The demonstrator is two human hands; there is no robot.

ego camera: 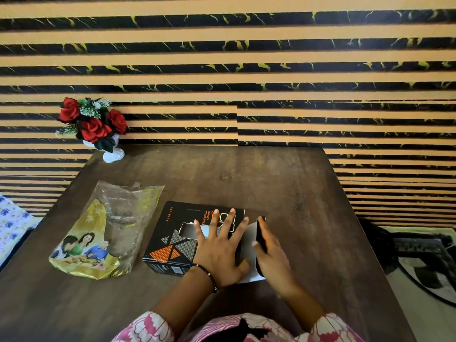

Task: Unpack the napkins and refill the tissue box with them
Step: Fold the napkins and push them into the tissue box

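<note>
A black tissue box (172, 238) with orange and grey triangles lies on the brown table (296, 193), its torn top slot facing up. My left hand (222, 248) rests flat on the box top, fingers spread, partly covering the slot. My right hand (269, 255) grips the box's open right-end flap (261, 233), whose white inner side shows. To the left lies a flattened clear and gold napkin wrapper (103, 233) printed with a family picture; no napkins are visible in it. The box's inside is hidden.
A white vase of red roses (98, 129) stands at the table's far left corner against the striped wall. A flowered cloth (12, 223) lies off the left edge, and a patterned rug (424, 262) on the floor to the right.
</note>
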